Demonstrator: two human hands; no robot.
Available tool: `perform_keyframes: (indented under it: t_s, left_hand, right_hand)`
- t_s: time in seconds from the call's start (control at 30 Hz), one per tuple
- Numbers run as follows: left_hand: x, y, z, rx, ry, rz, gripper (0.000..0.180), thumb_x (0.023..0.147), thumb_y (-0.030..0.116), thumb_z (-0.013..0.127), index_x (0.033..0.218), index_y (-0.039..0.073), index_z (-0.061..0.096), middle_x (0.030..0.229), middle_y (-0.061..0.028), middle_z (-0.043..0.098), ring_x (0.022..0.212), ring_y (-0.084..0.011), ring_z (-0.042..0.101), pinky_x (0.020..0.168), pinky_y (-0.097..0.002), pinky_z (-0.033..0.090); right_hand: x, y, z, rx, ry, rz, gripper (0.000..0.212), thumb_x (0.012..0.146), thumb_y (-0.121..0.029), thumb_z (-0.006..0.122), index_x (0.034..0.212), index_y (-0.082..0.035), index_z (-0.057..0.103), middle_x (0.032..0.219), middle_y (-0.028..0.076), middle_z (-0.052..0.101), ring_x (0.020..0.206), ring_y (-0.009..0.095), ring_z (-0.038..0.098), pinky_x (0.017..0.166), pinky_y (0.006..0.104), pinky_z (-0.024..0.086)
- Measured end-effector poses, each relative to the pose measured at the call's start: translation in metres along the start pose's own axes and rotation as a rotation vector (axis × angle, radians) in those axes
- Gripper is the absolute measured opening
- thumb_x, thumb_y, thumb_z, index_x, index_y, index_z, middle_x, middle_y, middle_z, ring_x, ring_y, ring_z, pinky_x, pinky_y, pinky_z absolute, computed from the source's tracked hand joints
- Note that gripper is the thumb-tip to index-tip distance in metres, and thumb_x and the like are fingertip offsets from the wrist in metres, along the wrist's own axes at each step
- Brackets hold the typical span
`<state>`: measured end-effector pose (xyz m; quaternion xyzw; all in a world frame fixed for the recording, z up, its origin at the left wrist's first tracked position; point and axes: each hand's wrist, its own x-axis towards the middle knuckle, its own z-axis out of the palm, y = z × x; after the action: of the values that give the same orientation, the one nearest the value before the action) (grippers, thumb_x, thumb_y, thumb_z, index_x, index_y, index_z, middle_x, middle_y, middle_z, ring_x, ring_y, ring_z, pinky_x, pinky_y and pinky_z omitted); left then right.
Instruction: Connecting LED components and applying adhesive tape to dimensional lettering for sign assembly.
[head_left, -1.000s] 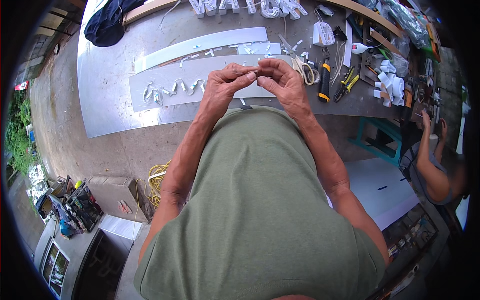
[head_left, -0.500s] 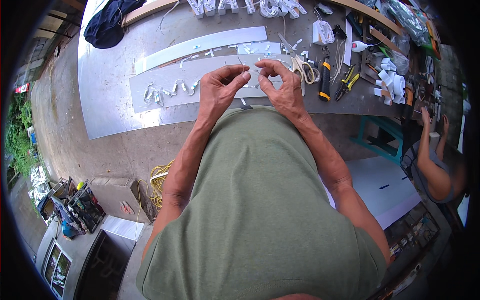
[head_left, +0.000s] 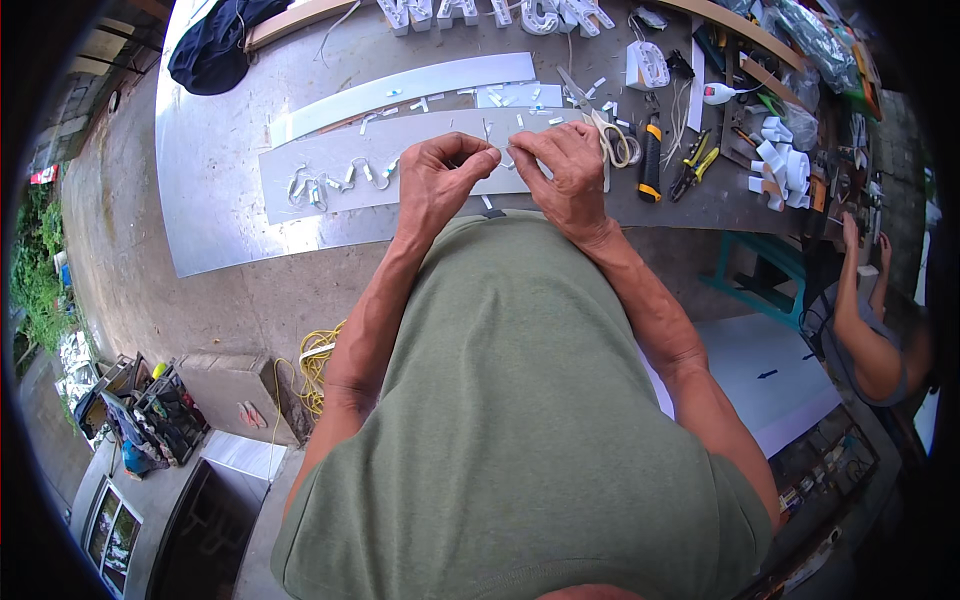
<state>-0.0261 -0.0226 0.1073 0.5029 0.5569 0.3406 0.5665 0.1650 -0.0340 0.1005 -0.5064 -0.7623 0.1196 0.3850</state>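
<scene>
Left hand [head_left: 450, 175]: I found thumb and forefinger closed to a pinch, the other fingers curled in. A thin wire [head_left: 487, 130] stood at its fingertips and appeared to be held there. Right hand [head_left: 562, 165]: I found it just across from the left, fingers bent and part closed, thumb near the forefinger. At my remove I could not tell whether it had hold of the strand.

The string of small white modules [head_left: 350, 174] lay to the left of the left hand, slack and looped on the grey panel [head_left: 355, 200]. I could not establish whether it was joined to the wire.

Principal risk, in my judgement: a strand so fine could slip from the pinch or snap, the cause being too hard a pull between the hands. If joined, the module string could be dragged by the same pull and its loops tangled.

Secondary risk: the scissors [head_left: 598, 122] lay just beyond the right hand's knuckles, with the knife [head_left: 650, 165] further to its right. A careless swing outward could knock either. Loose white clips [head_left: 600, 83] were strewn ahead of the right hand, where a dropped piece could be lost among them.
</scene>
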Motion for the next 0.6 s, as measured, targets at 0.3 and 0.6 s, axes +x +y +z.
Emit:
perform_keyframes:
  t_s: [0.3,0.6]
  left_hand:
    - [0.001,-0.008,-0.005,-0.016,-0.013,0.036,0.019,0.087,0.017,0.076,0.094,0.000,0.077,0.073,-0.0026,0.072,0.066,-0.0051,0.061,0.060,-0.0219,0.049]
    - [0.000,-0.007,-0.017,0.025,-0.103,0.075,0.019,0.086,0.016,0.077,0.096,0.000,0.077,0.078,-0.0050,0.073,0.072,-0.0075,0.065,0.067,-0.0242,0.053]
  right_hand:
    - [0.002,-0.001,0.000,0.044,-0.051,-0.027,0.015,0.080,-0.008,0.078,0.092,-0.010,0.071,0.080,0.002,0.066,0.079,0.021,0.064,0.082,0.0378,0.043]
    - [-0.001,0.000,-0.001,0.204,-0.123,-0.006,0.014,0.078,-0.004,0.078,0.090,-0.008,0.072,0.077,0.003,0.066,0.075,0.020,0.063,0.077,0.0347,0.046]
